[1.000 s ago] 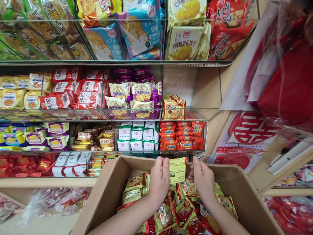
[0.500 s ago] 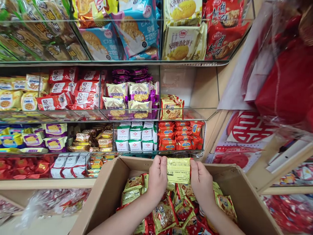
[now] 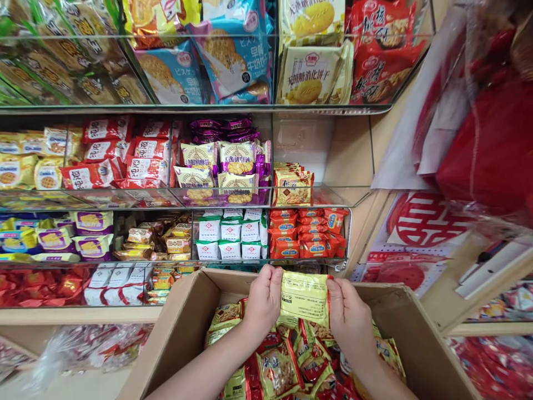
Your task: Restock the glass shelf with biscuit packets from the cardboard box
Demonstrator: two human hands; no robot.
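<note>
Between my two hands a yellow cookie packet (image 3: 305, 297) is stretched out, its printed back facing me. My left hand (image 3: 266, 297) pinches its left end, and my right hand (image 3: 350, 311) pinches the red-edged right end. Both hands are closed and held over an open cardboard box (image 3: 179, 322). Inside the box lie many loose yellow-and-red cookie packets (image 3: 277, 369) of what looks like the same kind. My forearms hide part of them.
Above the box, glass-fronted shelves (image 3: 233, 200) hold rows of snacks. A short row of similar yellow packets (image 3: 293, 186) stands in one compartment, with red packets (image 3: 308, 233) below. Red decorations in plastic (image 3: 483, 139) hang at the right. A plastic bag (image 3: 83, 355) lies lower left.
My right hand has moved slightly right and down, so the packet now tilts down to the right. My left hand has shifted a little left. Both keep their hold.
</note>
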